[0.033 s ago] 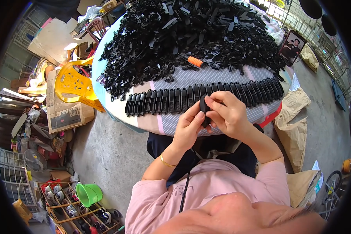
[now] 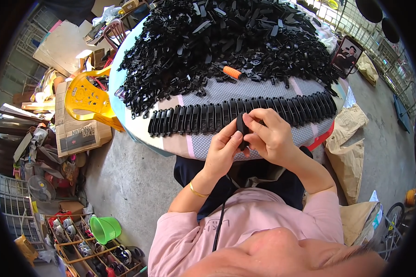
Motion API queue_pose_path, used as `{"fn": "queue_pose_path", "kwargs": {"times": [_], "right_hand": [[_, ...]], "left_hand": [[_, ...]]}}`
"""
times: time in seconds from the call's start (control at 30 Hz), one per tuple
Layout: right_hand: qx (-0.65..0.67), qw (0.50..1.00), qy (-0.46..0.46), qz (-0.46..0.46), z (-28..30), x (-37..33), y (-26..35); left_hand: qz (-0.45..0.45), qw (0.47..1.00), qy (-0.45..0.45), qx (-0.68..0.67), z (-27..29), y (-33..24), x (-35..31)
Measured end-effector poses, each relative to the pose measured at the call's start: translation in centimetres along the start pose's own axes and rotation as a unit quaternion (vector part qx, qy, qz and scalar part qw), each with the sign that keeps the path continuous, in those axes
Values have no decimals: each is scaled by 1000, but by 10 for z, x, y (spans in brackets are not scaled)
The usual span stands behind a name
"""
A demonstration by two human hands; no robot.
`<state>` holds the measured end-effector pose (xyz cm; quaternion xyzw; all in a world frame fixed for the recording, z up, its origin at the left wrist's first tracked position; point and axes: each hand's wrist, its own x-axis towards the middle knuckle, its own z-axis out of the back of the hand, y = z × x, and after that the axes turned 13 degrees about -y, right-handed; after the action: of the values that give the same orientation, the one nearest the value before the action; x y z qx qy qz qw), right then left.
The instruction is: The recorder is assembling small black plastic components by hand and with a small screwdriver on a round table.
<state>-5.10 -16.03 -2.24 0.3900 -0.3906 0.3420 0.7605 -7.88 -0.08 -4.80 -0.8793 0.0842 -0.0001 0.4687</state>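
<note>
Close to the table's near edge, my left hand (image 2: 223,150) grips a narrow black plastic piece (image 2: 241,124) between thumb and fingers. My right hand (image 2: 272,137) pinches the same piece from the other side, its fingertips curled and partly hidden. Just beyond my hands runs a long row of black plastic clips (image 2: 194,119), set side by side across the table. A large heap of loose black plastic parts (image 2: 180,55) covers the far side. Between heap and row lies a tool with an orange ribbed handle (image 2: 232,72).
A patterned cloth (image 2: 263,90) covers the round table. At its right edge stands a phone (image 2: 347,56). A yellow chair (image 2: 88,99) touches the left side, near a cardboard box (image 2: 76,136). Brown paper sacks (image 2: 349,157) lie right; a green bucket (image 2: 105,230) and shoe rack stand lower left.
</note>
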Motion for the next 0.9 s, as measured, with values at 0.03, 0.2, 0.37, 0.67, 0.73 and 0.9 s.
{"fn": "queue_pose_path", "kwargs": {"times": [0.03, 0.2, 0.37, 0.67, 0.73, 0.9], "right_hand": [[2, 1000, 1, 0, -1, -1, 2], [-23, 999, 36, 30, -4, -2, 1], [61, 997, 51, 0, -6, 9, -5], [-144, 987, 68, -11, -32, 66, -92], [-212, 971, 108, -11, -50, 68, -114], [-289, 932, 211, -62, -73, 77, -138]], "left_hand": [[-5, 1000, -17, 14, -1, -2, 0], [-23, 998, -11, 65, 3, -8, 1], [-121, 945, -64, 298, 29, -49, -7], [-195, 735, -337, 555, 194, -139, 28], [-165, 717, -328, 593, 207, -138, 31], [-158, 712, -296, 616, 191, -137, 33]]}}
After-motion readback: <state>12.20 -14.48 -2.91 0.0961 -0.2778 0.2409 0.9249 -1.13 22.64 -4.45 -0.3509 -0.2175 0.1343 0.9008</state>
